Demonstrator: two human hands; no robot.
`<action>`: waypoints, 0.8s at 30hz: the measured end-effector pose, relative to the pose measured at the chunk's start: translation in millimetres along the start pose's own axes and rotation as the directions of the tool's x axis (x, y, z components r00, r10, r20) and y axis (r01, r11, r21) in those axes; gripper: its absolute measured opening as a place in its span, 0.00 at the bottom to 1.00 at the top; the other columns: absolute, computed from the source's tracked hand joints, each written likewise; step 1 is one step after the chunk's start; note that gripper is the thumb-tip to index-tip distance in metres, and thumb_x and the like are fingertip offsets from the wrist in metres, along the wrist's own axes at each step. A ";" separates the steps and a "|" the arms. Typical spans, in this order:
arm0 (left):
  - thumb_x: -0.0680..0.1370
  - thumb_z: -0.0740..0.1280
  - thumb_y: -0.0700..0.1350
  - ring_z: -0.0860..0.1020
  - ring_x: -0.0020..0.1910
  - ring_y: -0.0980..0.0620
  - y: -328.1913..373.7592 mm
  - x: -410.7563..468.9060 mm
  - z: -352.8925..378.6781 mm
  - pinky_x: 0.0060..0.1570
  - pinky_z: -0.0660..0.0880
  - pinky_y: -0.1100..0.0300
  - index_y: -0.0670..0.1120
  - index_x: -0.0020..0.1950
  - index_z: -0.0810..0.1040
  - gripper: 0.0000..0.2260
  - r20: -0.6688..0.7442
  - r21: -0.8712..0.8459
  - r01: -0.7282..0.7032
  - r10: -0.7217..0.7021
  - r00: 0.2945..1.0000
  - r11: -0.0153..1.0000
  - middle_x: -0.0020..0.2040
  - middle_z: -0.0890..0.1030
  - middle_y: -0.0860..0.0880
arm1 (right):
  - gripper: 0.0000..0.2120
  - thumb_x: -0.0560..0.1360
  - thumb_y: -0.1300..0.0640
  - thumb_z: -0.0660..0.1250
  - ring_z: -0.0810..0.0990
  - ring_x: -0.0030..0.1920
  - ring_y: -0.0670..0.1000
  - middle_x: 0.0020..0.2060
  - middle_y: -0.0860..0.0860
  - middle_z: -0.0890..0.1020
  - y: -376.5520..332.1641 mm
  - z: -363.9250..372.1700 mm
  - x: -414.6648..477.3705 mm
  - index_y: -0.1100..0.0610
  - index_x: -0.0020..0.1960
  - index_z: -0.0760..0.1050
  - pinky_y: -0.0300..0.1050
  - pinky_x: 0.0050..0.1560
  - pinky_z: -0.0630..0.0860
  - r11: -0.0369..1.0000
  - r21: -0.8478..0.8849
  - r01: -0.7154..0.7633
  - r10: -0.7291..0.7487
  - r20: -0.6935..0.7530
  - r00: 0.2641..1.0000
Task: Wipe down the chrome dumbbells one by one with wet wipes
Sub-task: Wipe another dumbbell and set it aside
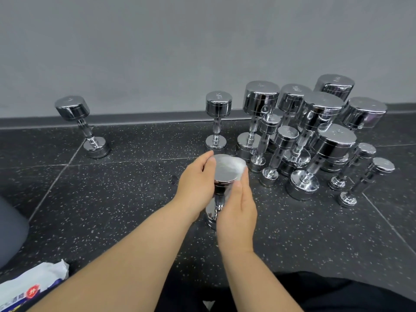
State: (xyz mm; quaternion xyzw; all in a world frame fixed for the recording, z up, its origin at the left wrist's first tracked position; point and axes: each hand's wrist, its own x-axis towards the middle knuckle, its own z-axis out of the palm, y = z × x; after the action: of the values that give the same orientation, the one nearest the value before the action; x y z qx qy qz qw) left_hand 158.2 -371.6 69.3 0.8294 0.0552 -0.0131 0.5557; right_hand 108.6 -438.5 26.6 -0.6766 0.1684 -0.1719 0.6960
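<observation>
Chrome dumbbell (225, 171) stood upright on speckled black floor (112, 199), centre. Left hand (197, 179) gripped top head from left. Right hand (236, 212) held wet wipe (242, 167) against head's right rim. Behind, upright dumbbell (218, 104) marked "5KG". Wipes pack (33, 287) lower left, red badge, print unreadable.

Speckled floor (112, 199) with chrome dumbbells (319, 109)
</observation>
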 end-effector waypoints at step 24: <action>0.82 0.58 0.52 0.76 0.60 0.55 -0.1 19.5 0.1 0.62 0.69 0.54 0.55 0.58 0.79 0.11 -0.109 -0.393 0.136 -0.192 0.975 0.909 0.59 0.80 0.57 | 0.31 0.80 0.33 0.48 0.81 0.42 0.52 0.43 0.52 0.85 -48.8 -1.9 81.6 0.52 0.48 0.83 0.50 0.46 0.74 0.945 -0.324 -0.041 0.152 0.325 0.934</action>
State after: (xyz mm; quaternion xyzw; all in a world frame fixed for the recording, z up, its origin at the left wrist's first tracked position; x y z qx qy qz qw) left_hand 177.6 -370.2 67.5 0.6959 0.1666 0.0116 0.6985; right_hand 179.3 -479.6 75.2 -0.7883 0.1021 0.0128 0.6066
